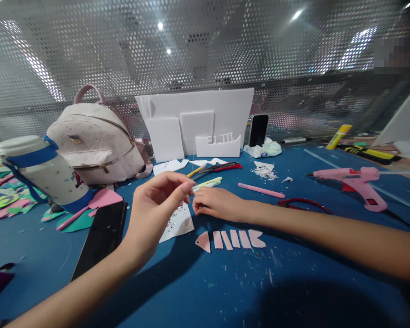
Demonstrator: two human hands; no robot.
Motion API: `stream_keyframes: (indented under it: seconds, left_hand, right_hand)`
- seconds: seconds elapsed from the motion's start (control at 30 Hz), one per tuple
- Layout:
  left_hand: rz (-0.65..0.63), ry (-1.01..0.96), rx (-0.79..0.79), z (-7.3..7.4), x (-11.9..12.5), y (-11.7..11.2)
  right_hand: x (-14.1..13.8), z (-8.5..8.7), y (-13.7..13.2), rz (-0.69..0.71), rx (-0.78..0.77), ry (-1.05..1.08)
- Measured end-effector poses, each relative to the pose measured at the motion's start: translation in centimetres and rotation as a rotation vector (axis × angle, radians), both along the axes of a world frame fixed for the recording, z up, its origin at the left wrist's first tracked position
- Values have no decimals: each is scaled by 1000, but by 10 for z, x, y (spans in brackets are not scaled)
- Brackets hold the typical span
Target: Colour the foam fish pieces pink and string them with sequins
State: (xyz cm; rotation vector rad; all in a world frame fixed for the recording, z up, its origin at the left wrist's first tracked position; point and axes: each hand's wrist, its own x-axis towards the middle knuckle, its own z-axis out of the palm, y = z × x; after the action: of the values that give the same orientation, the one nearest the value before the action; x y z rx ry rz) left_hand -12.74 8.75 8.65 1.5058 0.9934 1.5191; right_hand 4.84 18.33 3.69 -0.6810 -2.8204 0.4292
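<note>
My left hand [153,209] is raised over the table with thumb and fingertips pinched together; what it holds, if anything, is too small to make out. My right hand [220,205] is close beside it, fingers curled in, and its fingertips are mostly hidden. Under the hands lies a white sheet of paper [179,223] with small shiny specks on it. Nearer to me, a pink fish-shaped head piece [203,241] with a small dark dot, several pink strips [235,239] and a notched tail piece [257,238] lie in a row.
At left are a bottle [51,168], a backpack [92,141] and a black phone [100,234]. White foam boards [225,107] stand behind scissors [222,168] and a light green pen [210,183]. To the right lie a pink pen [261,190], a pink glue gun [357,180] and a glue stick [339,136].
</note>
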Motion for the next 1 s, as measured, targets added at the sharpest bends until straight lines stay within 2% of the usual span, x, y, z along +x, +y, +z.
stream_keyframes:
  seconds: [0.17,0.43,0.53,0.63,0.73,0.9,1.0]
  left_hand:
    - [-14,-8,7,-1,0,0]
    - [-6,-4,4,1,0,1]
    - [-2,8,3,2,1,1]
    - [5,6,9,1,2,0]
    - [6,6,-1,0,2,-1]
    - [12,10,-2,-1,2,0]
    - [11,9,-2,0,2,1]
  right_hand:
    - [0,-1,-3,21,36,-28]
    - [23,36,-10,-21,-36,43]
    - [35,42,-16,-31,-68,51]
    - [42,38,-21,-51,-87,55]
    - [41,27,-21,-74,-79,62]
    - [27,5,-11,-102,-46,63]
    - [18,-3,-5,-95,-39,61]
